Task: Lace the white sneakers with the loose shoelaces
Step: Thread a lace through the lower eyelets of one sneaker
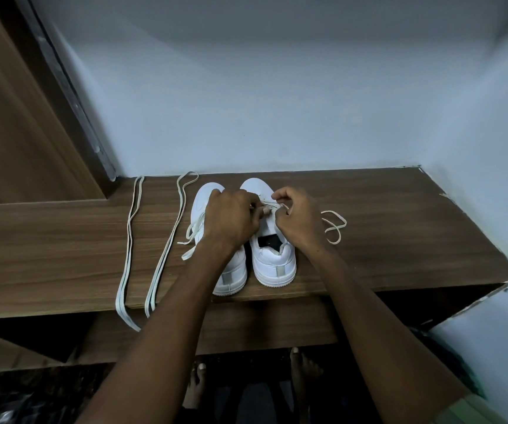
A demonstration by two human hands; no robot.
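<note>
Threading right sneaker, toe pointing away; both hands over its eyelets, right hand and left hand pinching lace.

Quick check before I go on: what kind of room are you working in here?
Probably a home, likely a bedroom or entry corner: a wooden shelf built into painted walls, a wooden door on the left, and bare feet on the floor.

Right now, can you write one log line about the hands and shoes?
step: lacing right sneaker | left hand: pinching lace | right hand: pinching lace | spare laces: on shelf
</note>
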